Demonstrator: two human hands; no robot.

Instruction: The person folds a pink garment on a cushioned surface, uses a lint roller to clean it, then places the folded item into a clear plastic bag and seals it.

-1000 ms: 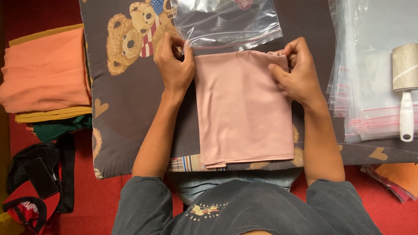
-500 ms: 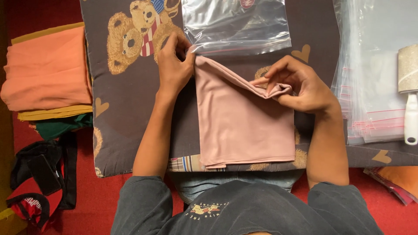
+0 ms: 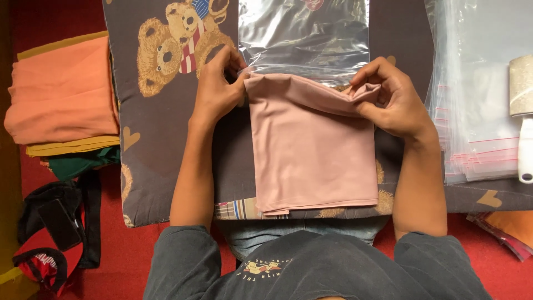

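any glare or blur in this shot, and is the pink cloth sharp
Head view: the clear plastic bag throws bright white glare across its wrinkles, as does the stack of bags at right. The folded pink cloth is sharp, its folds readable, lit evenly with soft shadow under both hands. The left hand and right hand show no motion blur.

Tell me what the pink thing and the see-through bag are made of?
The pink cloth looks like a thin, smooth, stretchy fabric: it folds softly and bunches into small wrinkles where the right hand pinches it, with the left hand gripping the other corner. The exact fibre cannot be told. The clear bag looks like glossy plastic film: it is transparent, crinkled, and throws bright white glints.
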